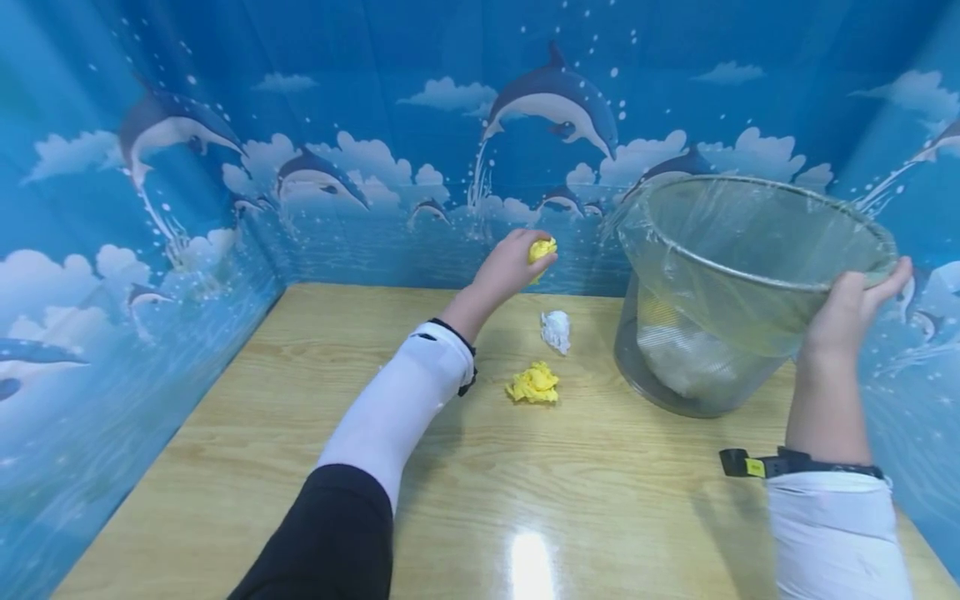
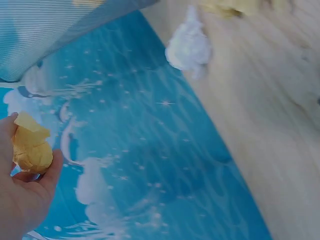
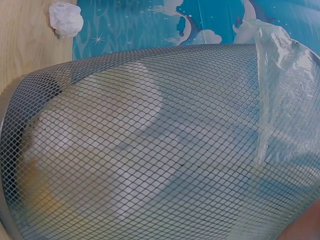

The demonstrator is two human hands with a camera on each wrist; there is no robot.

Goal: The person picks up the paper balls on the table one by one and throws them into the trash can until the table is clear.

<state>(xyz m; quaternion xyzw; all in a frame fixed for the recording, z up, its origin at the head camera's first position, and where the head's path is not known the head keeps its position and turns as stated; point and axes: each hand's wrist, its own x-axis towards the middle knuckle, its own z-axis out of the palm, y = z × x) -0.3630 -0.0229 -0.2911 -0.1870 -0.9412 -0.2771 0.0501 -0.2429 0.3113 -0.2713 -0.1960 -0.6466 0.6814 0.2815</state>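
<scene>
My left hand (image 1: 513, 260) holds a crumpled ball of yellow paper (image 1: 542, 248) above the back of the table, left of the bin. In the left wrist view the yellow paper ball (image 2: 33, 150) sits between thumb and fingers. My right hand (image 1: 847, 310) grips the rim of a grey mesh wastebasket (image 1: 630, 333), which leans to the right. A thin clear plastic liner (image 1: 720, 292) is folded over its rim. Through the mesh, white and yellow crumpled stuff shows in the bottom, in the right wrist view blurred behind the mesh (image 3: 150, 150).
On the wooden table (image 1: 300, 400) lie a white crumpled paper (image 1: 556, 331) and, nearer, another yellow crumpled paper (image 1: 533, 383). A blue curtain (image 1: 375, 83) with dolphins stands behind the table and along both sides.
</scene>
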